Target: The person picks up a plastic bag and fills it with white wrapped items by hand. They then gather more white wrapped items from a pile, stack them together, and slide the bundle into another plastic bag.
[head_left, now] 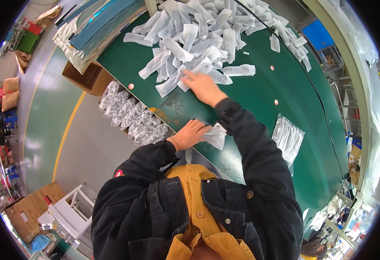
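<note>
A large heap of white translucent plastic sleeves point(190, 37), each with something inside that I cannot make out, covers the far part of the green table point(259, 97). At the heap's near edge my right hand point(203, 86) reaches in, its fingers stretched out over the closest sleeves and touching them. By the table's near edge, my left hand point(189, 135) has its fingers closed over one end of a single white plastic sleeve point(216, 138). That sleeve lies close to the table top, below my right forearm.
A bundle of clear-bagged packets point(287, 138) lies on the right of the table. Stacked clear bags point(133, 115) and an open cardboard box point(88, 78) stand left of the table edge. A black cable point(315, 86) runs along the right side. Small round stickers point(276, 102) dot the surface.
</note>
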`<action>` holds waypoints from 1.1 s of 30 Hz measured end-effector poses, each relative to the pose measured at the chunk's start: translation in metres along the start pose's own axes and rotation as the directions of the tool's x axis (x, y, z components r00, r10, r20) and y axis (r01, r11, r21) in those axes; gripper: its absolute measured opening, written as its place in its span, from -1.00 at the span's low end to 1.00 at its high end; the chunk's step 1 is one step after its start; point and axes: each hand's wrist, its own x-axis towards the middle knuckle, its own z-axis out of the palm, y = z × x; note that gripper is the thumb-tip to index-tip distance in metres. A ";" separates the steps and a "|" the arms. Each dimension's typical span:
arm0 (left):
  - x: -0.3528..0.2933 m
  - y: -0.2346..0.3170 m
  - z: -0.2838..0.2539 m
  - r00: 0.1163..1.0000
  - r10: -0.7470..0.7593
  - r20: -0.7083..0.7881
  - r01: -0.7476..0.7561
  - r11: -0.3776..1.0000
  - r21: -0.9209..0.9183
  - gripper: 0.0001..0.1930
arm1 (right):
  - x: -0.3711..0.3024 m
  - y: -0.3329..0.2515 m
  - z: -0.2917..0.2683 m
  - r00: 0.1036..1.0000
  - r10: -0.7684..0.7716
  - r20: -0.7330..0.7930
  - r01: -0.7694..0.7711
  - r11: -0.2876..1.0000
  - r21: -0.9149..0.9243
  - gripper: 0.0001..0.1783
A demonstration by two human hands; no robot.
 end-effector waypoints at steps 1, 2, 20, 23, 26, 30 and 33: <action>-0.002 0.001 -0.002 0.999 -0.014 -0.033 0.014 1.000 -0.010 -0.32 | 0.009 -0.004 0.008 0.995 -0.077 0.068 0.085 0.990 -0.111 -0.69; -0.004 0.001 -0.003 0.998 -0.027 -0.065 0.026 0.999 -0.022 -0.31 | 0.011 -0.003 0.011 0.994 -0.088 0.070 0.095 0.989 -0.110 -0.69; -0.005 0.004 -0.012 0.980 -0.049 -0.195 0.056 0.998 0.030 -0.49 | -0.165 -0.032 0.022 0.342 0.836 0.429 0.031 -0.467 0.884 -0.87; 0.006 0.002 -0.021 0.966 -0.018 -0.259 0.050 0.992 0.116 -0.51 | -0.175 -0.044 0.022 0.303 0.832 0.465 0.043 -0.499 0.865 -0.86; 0.010 -0.009 -0.019 0.980 0.001 -0.198 0.010 0.998 0.056 -0.54 | -0.187 -0.049 0.021 0.327 0.780 0.534 -0.201 -0.494 0.846 -0.87; 0.006 -0.020 -0.009 0.991 0.061 -0.123 -0.065 0.998 -0.026 -0.55 | -0.186 -0.026 0.006 0.364 0.824 0.434 -0.781 0.015 0.625 -0.87; 0.010 -0.017 -0.012 0.992 0.070 -0.108 -0.076 0.995 -0.058 -0.56 | -0.141 0.017 -0.008 0.581 0.809 -0.087 -0.677 0.540 0.500 -0.85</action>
